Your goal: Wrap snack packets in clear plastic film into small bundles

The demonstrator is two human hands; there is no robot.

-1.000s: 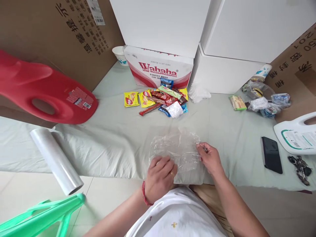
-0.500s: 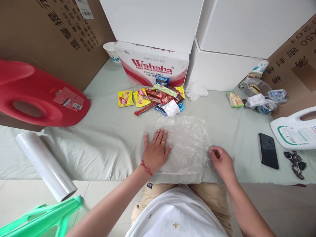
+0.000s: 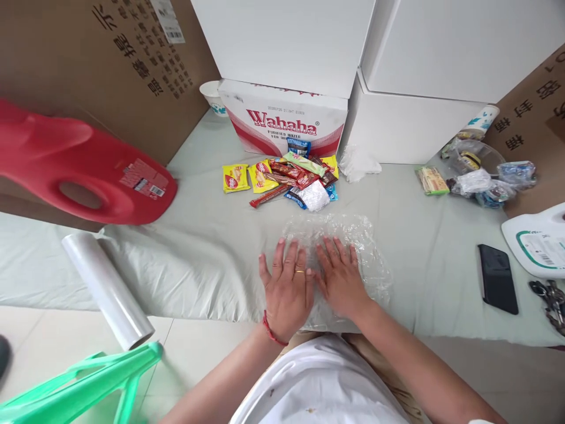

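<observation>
A clear plastic film sheet lies spread on the cloth-covered table in front of me. My left hand rests flat on its left side, fingers stretched out, a ring on one finger and a red cord at the wrist. Close beside it, my right hand presses flat on the film with the fingers extended. The two thumbs almost meet. Just beyond the film is a pile of wrapped snacks, with yellow packets at its left and a white crumpled wrapper at its near side.
A red jug and a plastic film roll lie left, above a green stool. A Wahaba-style water carton marked "Wahaha" stands behind. To the right are a phone, keys, a white bottle and bagged items.
My right hand has left the film's right edge and moved left, flattening onto the sheet beside my left hand. The view has shifted slightly left.
</observation>
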